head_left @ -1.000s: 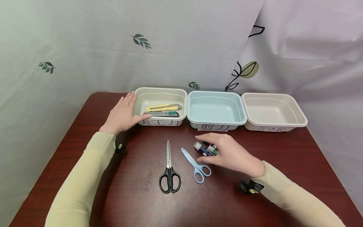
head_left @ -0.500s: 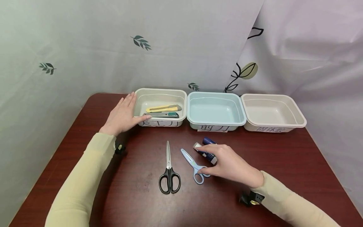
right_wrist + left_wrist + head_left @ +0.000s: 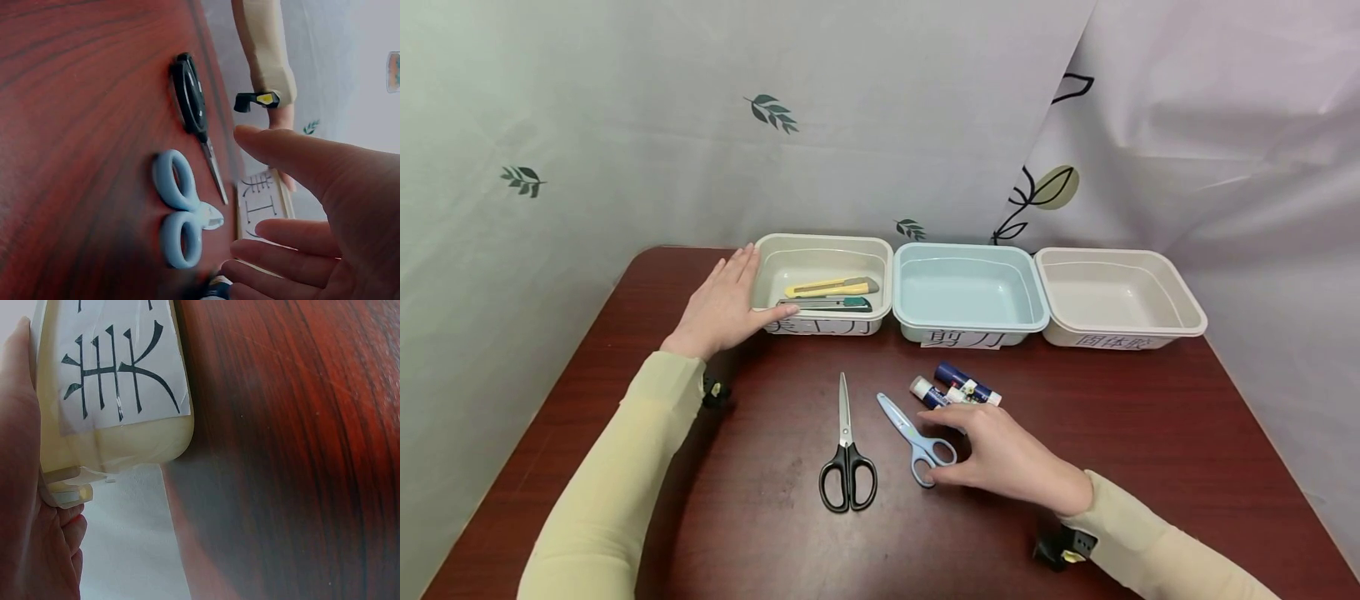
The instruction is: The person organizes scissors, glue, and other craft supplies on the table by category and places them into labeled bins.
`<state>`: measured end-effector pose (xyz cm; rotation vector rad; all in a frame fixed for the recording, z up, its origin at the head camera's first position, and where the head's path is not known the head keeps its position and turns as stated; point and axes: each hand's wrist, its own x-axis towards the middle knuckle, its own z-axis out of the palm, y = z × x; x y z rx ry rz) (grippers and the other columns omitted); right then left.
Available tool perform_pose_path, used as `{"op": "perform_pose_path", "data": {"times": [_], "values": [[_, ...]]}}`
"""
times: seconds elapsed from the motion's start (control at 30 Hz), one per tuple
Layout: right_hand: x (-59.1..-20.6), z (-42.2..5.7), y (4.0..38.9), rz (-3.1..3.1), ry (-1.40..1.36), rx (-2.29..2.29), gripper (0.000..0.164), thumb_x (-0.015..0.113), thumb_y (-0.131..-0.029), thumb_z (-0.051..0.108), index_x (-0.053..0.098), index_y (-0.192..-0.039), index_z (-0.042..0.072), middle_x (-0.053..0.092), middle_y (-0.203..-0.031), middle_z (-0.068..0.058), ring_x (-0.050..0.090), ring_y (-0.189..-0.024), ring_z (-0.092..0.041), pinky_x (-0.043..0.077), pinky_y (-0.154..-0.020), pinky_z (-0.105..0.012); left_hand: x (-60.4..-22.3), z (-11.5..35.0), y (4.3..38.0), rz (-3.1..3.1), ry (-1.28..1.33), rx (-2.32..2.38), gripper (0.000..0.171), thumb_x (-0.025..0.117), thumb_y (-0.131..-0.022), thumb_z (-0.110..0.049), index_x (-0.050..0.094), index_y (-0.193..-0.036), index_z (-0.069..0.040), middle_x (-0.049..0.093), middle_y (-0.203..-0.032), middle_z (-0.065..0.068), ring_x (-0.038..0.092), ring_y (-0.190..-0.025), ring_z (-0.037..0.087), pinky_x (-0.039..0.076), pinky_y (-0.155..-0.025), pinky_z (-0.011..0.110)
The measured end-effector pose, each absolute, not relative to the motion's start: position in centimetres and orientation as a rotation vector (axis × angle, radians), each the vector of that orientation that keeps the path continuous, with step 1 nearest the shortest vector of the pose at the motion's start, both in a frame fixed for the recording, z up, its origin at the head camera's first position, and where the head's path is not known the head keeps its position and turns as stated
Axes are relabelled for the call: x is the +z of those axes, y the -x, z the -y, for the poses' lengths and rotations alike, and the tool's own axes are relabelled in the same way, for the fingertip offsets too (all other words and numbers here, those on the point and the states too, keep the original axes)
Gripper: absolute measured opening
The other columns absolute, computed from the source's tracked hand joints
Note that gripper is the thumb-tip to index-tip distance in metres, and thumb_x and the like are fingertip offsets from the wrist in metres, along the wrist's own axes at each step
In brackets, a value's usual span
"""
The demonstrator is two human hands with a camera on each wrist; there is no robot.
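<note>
My left hand [image 3: 718, 304] rests on the near left corner of the left cream bin [image 3: 820, 242], its fingers straight along the side and the thumb on the front rim. Inside that bin lie a yellow utility knife [image 3: 831, 287] and a green and grey one [image 3: 826, 304]. My right hand [image 3: 1011, 458] hovers by the handles of light blue scissors [image 3: 917, 433], thumb and fingers apart with nothing between them; the right wrist view shows a gap to the scissors [image 3: 178, 237]. Black-handled scissors [image 3: 847, 467] lie to their left. Glue sticks [image 3: 967, 382] lie beyond my right fingers, partly hidden.
A light blue bin [image 3: 970, 250] stands in the middle of the row, and another cream bin [image 3: 1116, 254] on the right. Paper labels are on their fronts. The dark red table [image 3: 760, 533] ends at a pale curtain [image 3: 662, 125] behind the bins.
My right hand has drawn back toward me from over the glue sticks to the blue scissors' handles, uncovering more of the glue sticks. My left hand stays on the left bin.
</note>
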<state>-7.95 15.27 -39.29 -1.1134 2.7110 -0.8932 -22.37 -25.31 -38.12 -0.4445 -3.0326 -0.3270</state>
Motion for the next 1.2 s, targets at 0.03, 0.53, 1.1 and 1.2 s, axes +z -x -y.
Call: {"op": "perform_pose_path", "data": {"times": [0.03, 0.53, 1.1, 1.2], "values": [[-39.4, -15.3, 7.9, -2.707, 1.11, -0.891, 0.052, 0.087, -0.08, 0.033, 0.073, -0.124, 0.008, 0.072, -0.116, 0.005, 0.066, -0.1, -0.009, 0.056, -0.086, -0.031, -38.1, 25.3, 22.4, 3.032, 0.445, -0.327, 0.118, 0.05, -0.089, -0.08, 0.013, -0.16, 0.006, 0.011, -0.167, 0.023, 0.008, -0.154, 0.034, 0.006, -0.124, 0.049], [-40.6, -14.5, 7.0, -2.721, 1.102, -0.859, 0.056, 0.093, -0.074, 0.03, 0.073, -0.121, 0.005, 0.072, -0.106, 0.005, 0.061, -0.086, -0.008, 0.054, -0.078, -0.029, -37.9, 25.4, 22.4, 3.024, 0.444, -0.325, 0.117, 0.05, -0.089, -0.079, 0.014, -0.159, 0.007, 0.012, -0.167, 0.023, 0.01, -0.154, 0.035, 0.006, -0.124, 0.049], [-41.4, -11.6, 6.8, -2.769, 1.152, -0.771, 0.061, 0.091, -0.074, 0.035, 0.071, -0.124, 0.007, 0.07, -0.113, 0.002, 0.062, -0.105, -0.012, 0.053, -0.089, -0.033, -38.2, 25.5, 22.4, 3.014, 0.449, -0.341, 0.118, 0.051, -0.089, -0.079, 0.014, -0.159, 0.007, 0.013, -0.166, 0.024, 0.011, -0.153, 0.036, 0.005, -0.124, 0.047], [-41.4, -11.5, 6.8, -2.769, 1.16, -0.768, 0.06, 0.091, -0.074, 0.032, 0.071, -0.125, 0.007, 0.07, -0.114, 0.002, 0.062, -0.106, -0.013, 0.053, -0.091, -0.034, -38.2, 25.4, 22.4, 3.012, 0.45, -0.336, 0.118, 0.052, -0.089, -0.079, 0.014, -0.159, 0.008, 0.013, -0.166, 0.024, 0.012, -0.153, 0.036, 0.006, -0.124, 0.047]]}}
